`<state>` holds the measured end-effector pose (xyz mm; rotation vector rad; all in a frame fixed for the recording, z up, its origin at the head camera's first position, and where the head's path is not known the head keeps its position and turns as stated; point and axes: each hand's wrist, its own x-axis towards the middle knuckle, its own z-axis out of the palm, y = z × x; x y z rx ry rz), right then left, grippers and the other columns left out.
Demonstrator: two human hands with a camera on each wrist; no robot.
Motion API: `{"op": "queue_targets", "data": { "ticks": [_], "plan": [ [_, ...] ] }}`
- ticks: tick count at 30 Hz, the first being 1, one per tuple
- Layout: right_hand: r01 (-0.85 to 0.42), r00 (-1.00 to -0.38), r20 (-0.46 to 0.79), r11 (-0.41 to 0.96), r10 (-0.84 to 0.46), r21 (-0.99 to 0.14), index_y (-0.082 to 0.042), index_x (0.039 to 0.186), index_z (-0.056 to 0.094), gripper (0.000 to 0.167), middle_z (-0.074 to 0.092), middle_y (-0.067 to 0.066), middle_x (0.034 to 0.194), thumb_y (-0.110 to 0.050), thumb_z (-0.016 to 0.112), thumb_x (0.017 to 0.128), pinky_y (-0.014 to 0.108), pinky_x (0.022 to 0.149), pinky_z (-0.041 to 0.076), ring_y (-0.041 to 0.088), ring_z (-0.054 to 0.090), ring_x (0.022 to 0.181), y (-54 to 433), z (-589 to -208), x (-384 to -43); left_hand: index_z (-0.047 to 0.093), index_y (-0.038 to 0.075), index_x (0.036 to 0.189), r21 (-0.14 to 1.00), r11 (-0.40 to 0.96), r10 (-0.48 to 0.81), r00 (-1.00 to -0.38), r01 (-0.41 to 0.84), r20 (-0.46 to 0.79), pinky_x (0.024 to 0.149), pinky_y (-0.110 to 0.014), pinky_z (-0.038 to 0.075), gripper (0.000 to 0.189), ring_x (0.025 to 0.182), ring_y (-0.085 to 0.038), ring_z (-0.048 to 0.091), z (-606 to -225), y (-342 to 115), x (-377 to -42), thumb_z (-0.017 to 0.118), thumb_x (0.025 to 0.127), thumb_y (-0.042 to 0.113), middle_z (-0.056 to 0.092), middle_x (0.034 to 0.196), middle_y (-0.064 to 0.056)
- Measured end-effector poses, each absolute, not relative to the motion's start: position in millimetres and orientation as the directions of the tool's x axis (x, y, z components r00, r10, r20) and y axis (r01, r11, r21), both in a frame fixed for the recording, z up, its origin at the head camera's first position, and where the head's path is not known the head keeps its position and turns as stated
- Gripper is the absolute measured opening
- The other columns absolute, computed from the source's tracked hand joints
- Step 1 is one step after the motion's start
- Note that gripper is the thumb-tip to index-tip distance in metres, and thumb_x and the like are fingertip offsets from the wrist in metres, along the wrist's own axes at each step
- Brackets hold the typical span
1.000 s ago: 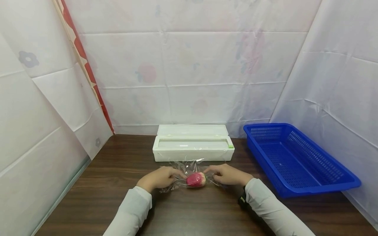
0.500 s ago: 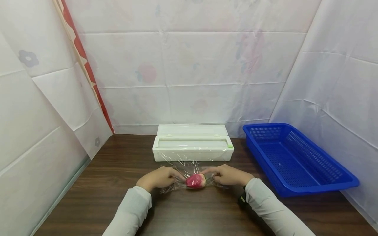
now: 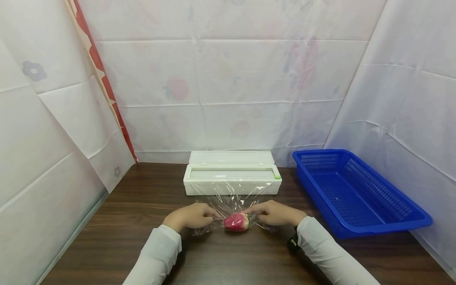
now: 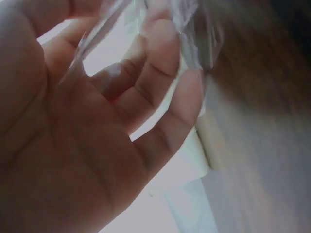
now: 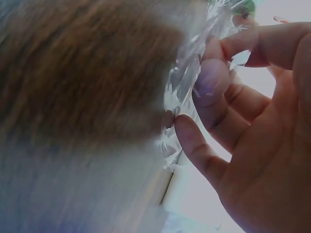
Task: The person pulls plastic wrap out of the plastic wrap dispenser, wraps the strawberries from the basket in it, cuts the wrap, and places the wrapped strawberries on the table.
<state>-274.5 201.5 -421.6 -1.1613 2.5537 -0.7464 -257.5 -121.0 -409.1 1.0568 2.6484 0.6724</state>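
A pink-red fruit (image 3: 235, 223) with a pale right end lies on the dark wooden table between my hands, covered by clear cling film (image 3: 231, 202). On its left, my left hand (image 3: 192, 216) pinches the film, index finger reaching toward the fruit. My right hand (image 3: 278, 213) grips the film on the other side, its index fingertip right at the fruit's top. Crinkled film (image 4: 192, 34) runs between the fingers in the left wrist view. In the right wrist view, bunched film (image 5: 177, 94) lies along the fingertips, and a green bit (image 5: 247, 7) shows at the top.
Behind the fruit stands a white cling film box (image 3: 187, 187) with its lid (image 3: 231, 157) raised and a small green slider (image 3: 277, 177) at the right. A blue perforated basket (image 3: 384, 229) sits on the right. Printed white sheets (image 3: 228, 79) enclose the table.
The fruit has rolled slightly toward me, showing less of its pale end. Behind it, the film has risen higher in front of the box. Both hands stay nearly where they were.
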Motion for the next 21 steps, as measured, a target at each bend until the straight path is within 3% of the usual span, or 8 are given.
{"op": "queue_targets", "data": {
  "ticks": [5, 10, 15, 21],
  "plan": [
    [-0.661, -0.638, 0.009, 0.542, -0.770, -0.518, -0.025, 0.135, 0.066, 0.049, 0.065, -0.004, 0.096, 0.002, 0.054, 0.095, 0.024, 0.062, 0.050, 0.000, 0.047, 0.056, 200.1, -421.6, -274.6, 0.074, 0.007, 0.114, 0.445, 0.630, 0.686, -0.725, 0.637, 0.067, 0.076, -0.034, 0.049, 0.030, 0.082, -0.012, 0.055, -403.1, -116.6, -253.1, 0.057, 0.090, 0.011, 0.064, 0.097, 0.001],
    [-0.656, -0.640, -0.004, 0.549, -0.768, -0.518, -0.026, 0.134, 0.066, 0.047, 0.065, -0.006, 0.104, 0.000, 0.055, 0.096, 0.024, 0.063, 0.050, 0.000, 0.048, 0.057, 200.0, -420.6, -274.6, 0.070, 0.010, 0.116, 0.395, 0.635, 0.651, -0.735, 0.664, 0.189, 0.083, -0.036, 0.053, 0.027, 0.094, -0.015, 0.064, -400.2, -90.9, -243.2, 0.068, 0.092, 0.023, 0.066, 0.105, 0.000],
    [-0.657, -0.642, -0.012, 0.557, -0.767, -0.508, -0.023, 0.133, 0.067, 0.044, 0.065, -0.005, 0.105, -0.001, 0.056, 0.096, 0.024, 0.066, 0.050, 0.000, 0.048, 0.057, 200.1, -421.0, -275.4, 0.064, 0.016, 0.121, 0.325, 0.685, 0.625, -0.755, 0.652, 0.198, 0.079, -0.036, 0.054, 0.048, 0.090, -0.011, 0.065, -402.7, -66.8, -231.8, 0.080, 0.084, 0.043, 0.067, 0.107, 0.002],
    [-0.665, -0.641, -0.012, 0.564, -0.767, -0.490, -0.023, 0.130, 0.068, 0.037, 0.066, -0.007, 0.105, -0.007, 0.058, 0.098, 0.025, 0.073, 0.050, 0.000, 0.052, 0.065, 201.7, -420.9, -275.3, 0.062, 0.020, 0.117, 0.274, 0.705, 0.634, -0.754, 0.655, 0.171, 0.077, -0.036, 0.054, 0.045, 0.090, -0.012, 0.063, -409.8, -59.9, -229.9, 0.084, 0.080, 0.036, 0.063, 0.102, 0.003]
  ]
}}
